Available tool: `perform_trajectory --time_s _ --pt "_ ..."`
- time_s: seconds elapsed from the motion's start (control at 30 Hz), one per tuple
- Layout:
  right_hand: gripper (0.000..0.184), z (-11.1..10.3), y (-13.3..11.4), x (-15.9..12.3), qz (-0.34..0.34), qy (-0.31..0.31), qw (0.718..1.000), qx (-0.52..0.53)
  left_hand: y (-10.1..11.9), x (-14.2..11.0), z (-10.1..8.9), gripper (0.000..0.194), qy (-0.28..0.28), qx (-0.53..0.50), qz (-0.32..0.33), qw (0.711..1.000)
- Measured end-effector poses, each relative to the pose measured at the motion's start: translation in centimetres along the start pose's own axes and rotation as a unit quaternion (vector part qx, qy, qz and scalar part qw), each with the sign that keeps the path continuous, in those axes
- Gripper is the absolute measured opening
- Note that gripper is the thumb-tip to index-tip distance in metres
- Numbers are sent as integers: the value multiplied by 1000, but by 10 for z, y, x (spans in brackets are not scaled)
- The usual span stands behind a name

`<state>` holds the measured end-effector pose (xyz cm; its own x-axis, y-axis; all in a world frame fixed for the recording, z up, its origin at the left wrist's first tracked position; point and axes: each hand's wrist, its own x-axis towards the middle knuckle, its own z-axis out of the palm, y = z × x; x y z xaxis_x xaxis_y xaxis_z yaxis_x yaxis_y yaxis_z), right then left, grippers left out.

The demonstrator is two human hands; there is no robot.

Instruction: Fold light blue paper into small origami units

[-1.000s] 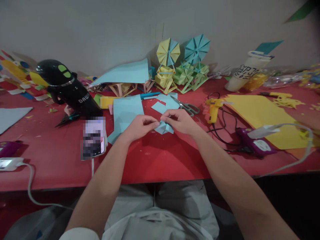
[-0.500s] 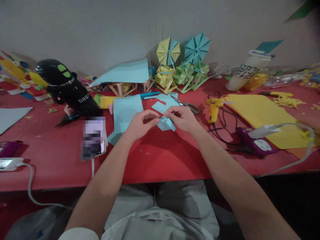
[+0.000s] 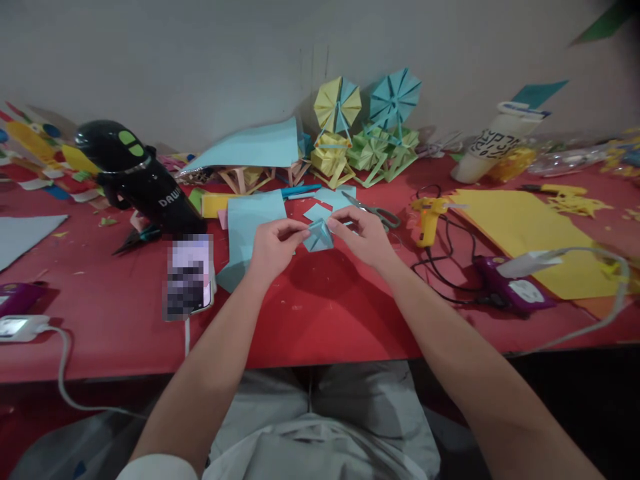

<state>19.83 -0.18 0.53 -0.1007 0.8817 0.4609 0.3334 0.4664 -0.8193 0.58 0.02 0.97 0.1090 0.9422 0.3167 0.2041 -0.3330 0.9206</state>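
A small folded piece of light blue paper [image 3: 319, 237] is held up between my two hands, above the red tabletop [image 3: 325, 320]. My left hand [image 3: 279, 245] pinches its left edge between thumb and fingers. At its upper right corner, the thumb and fingertips of my right hand [image 3: 363, 235] close on the paper. Creases and raised flaps show on its face. Just behind lies a blue paper square [image 3: 318, 212], and to the left are larger blue sheets [image 3: 255, 220]. Scissors [image 3: 383, 215] rest beyond my right hand, partly hidden by it.
A yellow glue gun [image 3: 429, 220] with a black cord and yellow sheets [image 3: 530, 233] are on the right. To the left stand a phone [image 3: 190, 273] and a black bottle [image 3: 150, 180]. Folded paper models [image 3: 370, 133] line the wall, near a tilted paper cup [image 3: 487, 147].
The folded blue paper has turned and shifted slightly left, its creased face now showing more fully. My left hand has moved a little left with it, while my right hand has stayed nearly in place.
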Motion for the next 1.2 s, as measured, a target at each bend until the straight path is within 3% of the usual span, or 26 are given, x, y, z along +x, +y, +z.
perform_trajectory --time_s 0.13,0.33,0.47,0.9,1.2 --pt "26 -2 2 -1 -21 -49 998 -28 -3 2 -2 7 5 13 4 1000" --pt "21 0 3 -2 -34 -75 996 -42 -5 1 -2 7 -38 42 21 998" --pt "21 1 3 -3 -27 -63 996 -53 -5 0 -1 10 -64 61 32 996" --pt "12 8 -1 -7 -33 -76 997 -8 -4 -1 1 8 -52 95 74 991" --pt "13 2 -1 -3 -71 -47 996 -25 0 -3 0 13 -28 58 40 997"
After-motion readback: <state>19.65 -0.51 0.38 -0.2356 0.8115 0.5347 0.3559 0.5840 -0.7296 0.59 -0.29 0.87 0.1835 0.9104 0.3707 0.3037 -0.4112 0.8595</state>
